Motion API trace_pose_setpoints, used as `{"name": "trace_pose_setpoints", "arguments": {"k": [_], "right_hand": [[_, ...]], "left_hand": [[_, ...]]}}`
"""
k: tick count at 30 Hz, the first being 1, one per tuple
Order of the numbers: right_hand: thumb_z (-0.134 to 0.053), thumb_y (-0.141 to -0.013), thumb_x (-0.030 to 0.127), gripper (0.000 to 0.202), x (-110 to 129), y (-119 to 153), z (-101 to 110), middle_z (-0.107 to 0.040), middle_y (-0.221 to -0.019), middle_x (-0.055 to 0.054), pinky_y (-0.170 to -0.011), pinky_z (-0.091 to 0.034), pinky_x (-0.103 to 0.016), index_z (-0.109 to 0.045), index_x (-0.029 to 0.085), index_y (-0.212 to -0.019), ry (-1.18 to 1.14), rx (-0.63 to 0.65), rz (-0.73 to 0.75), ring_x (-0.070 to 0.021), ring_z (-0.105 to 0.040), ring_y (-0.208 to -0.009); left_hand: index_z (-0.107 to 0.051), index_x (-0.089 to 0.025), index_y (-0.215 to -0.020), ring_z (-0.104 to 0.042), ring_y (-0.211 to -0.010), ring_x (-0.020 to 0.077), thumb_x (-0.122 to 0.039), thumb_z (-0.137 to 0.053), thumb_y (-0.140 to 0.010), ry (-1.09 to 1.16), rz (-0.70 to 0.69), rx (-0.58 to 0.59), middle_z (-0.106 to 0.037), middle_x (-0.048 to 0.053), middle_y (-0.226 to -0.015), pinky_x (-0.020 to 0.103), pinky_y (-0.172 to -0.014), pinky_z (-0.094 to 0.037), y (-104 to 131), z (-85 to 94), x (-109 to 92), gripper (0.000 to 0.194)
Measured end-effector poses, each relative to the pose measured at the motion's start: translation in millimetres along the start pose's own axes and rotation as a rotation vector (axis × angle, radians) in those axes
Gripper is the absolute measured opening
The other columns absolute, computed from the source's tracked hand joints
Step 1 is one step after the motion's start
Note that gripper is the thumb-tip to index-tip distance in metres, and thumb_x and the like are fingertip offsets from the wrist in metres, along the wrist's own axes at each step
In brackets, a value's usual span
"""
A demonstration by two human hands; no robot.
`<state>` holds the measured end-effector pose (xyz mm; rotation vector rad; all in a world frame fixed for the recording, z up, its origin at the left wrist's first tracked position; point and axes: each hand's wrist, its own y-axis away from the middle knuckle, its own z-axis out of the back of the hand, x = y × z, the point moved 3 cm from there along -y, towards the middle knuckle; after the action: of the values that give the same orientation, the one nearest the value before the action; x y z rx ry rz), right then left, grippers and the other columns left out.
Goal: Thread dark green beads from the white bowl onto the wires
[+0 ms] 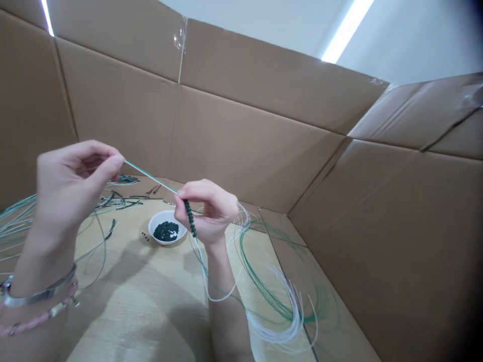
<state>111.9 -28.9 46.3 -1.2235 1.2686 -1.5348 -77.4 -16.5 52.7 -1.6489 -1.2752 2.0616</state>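
Beaded strand held taut between both hands over a wooden tabletop

Surface: a pale wood-grain tabletop (pixel 128 306), shadowed beneath the hands. Brown cardboard walls (pixel 245 146) enclose it, with clear tape visible at some joints. Above them is a white ceiling (pixel 271 30); a bright light strip (pixel 347 30) shows at 1 o'clock in the view.

Taking the white bowl (pixel 166 215) as dial centre: it contains dark green beads (pixel 165 231), and a few loose beads (pixel 145 236) lie just beside it at 8 o'clock. Beaded lengths (pixel 126 204) lie at 10 o'clock. A large bundle of green and white cords (pixel 271 296) is spread at 4 o'clock; more pale cords (pixel 17 221) lie at 9 o'clock, beyond the left wrist.

Fingers: the left hand (pixel 81 176) pinches the paired cords (pixel 151 177) between thumb and index fingertip. The right hand (pixel 207 206) grips the beaded strand (pixel 191 221) at its upper end, thumb against index finger, remaining fingers curled. From that pinch, the paired cords rise straight towards 10 o'clock; the bead row hangs towards 5 o'clock, just beside the thumb. Below it, a white tail (pixel 219 300) loops across the right forearm.
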Motion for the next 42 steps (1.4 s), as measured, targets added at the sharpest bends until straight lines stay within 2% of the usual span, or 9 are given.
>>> {"name": "trace_pose_setpoints", "arguments": {"k": [8, 11, 17, 19, 22, 29, 33, 38, 42], "right_hand": [[-0.066, -0.069, 0.01, 0.016, -0.8, 1.0, 1.2, -0.068, -0.066, 0.004, -0.054, -0.057, -0.026, -0.062, 0.025, -0.072, -0.049, 0.005, 0.075, -0.0103, -0.064, -0.058], [-0.068, -0.071, 0.016, 0.01, -1.6, -0.9, 5.3, -0.069, -0.068, 0.003, -0.053, -0.056, -0.025, -0.063, 0.025, -0.071, -0.103, 0.015, -0.035, -0.01, -0.063, -0.057], [-0.072, -0.07, 0.03, 0.013, -20.9, 0.1, 7.0, -0.063, -0.058, 0.003, -0.047, -0.05, -0.02, -0.065, 0.019, -0.068, -0.448, 0.266, -0.758, -0.0074, -0.058, -0.051], [-0.071, -0.07, 0.035, 0.017, -28.5, 2.8, 3.9, -0.062, -0.056, 0.003, -0.043, -0.045, -0.018, -0.065, 0.018, -0.068, -0.49, 0.315, -0.863, -0.0069, -0.055, -0.05], [-0.068, -0.074, 0.038, 0.021, -39.9, 5.1, 1.2, -0.059, -0.056, 0.002, -0.038, -0.034, -0.015, -0.067, 0.018, -0.069, -0.476, 0.316, -0.891, -0.0045, -0.047, -0.048], [-0.062, -0.078, 0.045, 0.027, -53.3, 5.0, 16.7, -0.056, -0.061, 0.003, -0.036, -0.027, -0.015, -0.069, 0.02, -0.086, -0.488, 0.249, -0.921, -0.0031, -0.036, -0.046], [-0.07, -0.071, 0.042, 0.025, -61.8, 3.0, 33.7, -0.05, -0.054, 0.006, -0.035, -0.027, -0.015, -0.067, 0.021, -0.084, -0.529, 0.122, -0.922, -0.0029, -0.034, -0.042], [-0.069, -0.071, 0.038, 0.021, -79.3, 0.0, 70.7, -0.053, -0.065, 0.007, -0.045, -0.037, -0.012, -0.061, 0.022, -0.082, -0.546, -0.271, -0.862, -0.002, -0.043, -0.052], [-0.049, -0.087, 0.041, 0.02, -88.5, 3.0, 95.5, -0.051, -0.071, 0.005, -0.053, -0.042, -0.013, -0.058, 0.023, -0.084, -0.53, -0.534, -0.8, -0.0022, -0.047, -0.058]], "left_hand": [[-0.065, -0.015, -0.069, -0.05, -0.052, 0.0058, -0.016, -0.064, -0.073, -0.002, 0.026, -0.027, -0.056, -0.004, -0.057, 0.017, -0.049, -0.038, -0.1, 0.4, -1.3, 0.004], [-0.065, -0.016, -0.069, -0.051, -0.053, 0.0068, -0.019, -0.065, -0.073, -0.05, 0.044, 0.023, -0.057, -0.004, -0.058, 0.017, -0.048, -0.037, -2.3, 6.0, 2.9, 0.005], [-0.069, -0.022, -0.1, -0.062, -0.093, 0.0182, -0.046, -0.049, -0.086, -0.148, 0.152, 0.559, -0.07, 0.003, -0.102, 0.023, -0.074, -0.047, 0.9, 1.4, 15.2, 0.035], [-0.064, -0.021, -0.109, -0.06, -0.1, 0.0191, -0.047, -0.039, -0.091, -0.008, 0.128, 0.741, -0.068, 0.005, -0.109, 0.028, -0.086, -0.046, 10.5, -14.2, 10.0, 0.041], [-0.06, -0.019, -0.091, -0.058, -0.08, 0.0161, -0.047, -0.035, -0.093, -0.048, 0.053, 0.925, -0.065, 0.002, -0.085, 0.025, -0.072, -0.044, 25.5, -40.7, 1.5, 0.037], [-0.042, -0.018, -0.066, -0.035, -0.056, 0.0103, -0.04, -0.036, -0.093, -0.185, 0.011, 0.714, -0.037, -0.004, -0.058, 0.024, -0.054, -0.026, 22.2, -57.6, 13.1, 0.036], [-0.044, -0.018, -0.066, -0.03, -0.054, 0.0098, -0.039, -0.036, -0.091, -0.202, 0.054, 0.652, -0.031, -0.005, -0.057, 0.023, -0.051, -0.023, 16.2, -53.9, 21.1, 0.034], [-0.054, -0.017, -0.067, -0.026, -0.048, 0.009, -0.042, -0.041, -0.088, -0.231, 0.09, 0.695, -0.03, -0.005, -0.051, 0.022, -0.047, -0.019, 12.1, -53.0, 30.6, 0.035], [-0.068, -0.016, -0.077, -0.041, -0.052, 0.0107, -0.047, -0.05, -0.083, -0.18, 0.119, 0.707, -0.056, -0.001, -0.058, 0.021, -0.049, -0.028, 11.9, -59.6, 40.3, 0.036]]}}
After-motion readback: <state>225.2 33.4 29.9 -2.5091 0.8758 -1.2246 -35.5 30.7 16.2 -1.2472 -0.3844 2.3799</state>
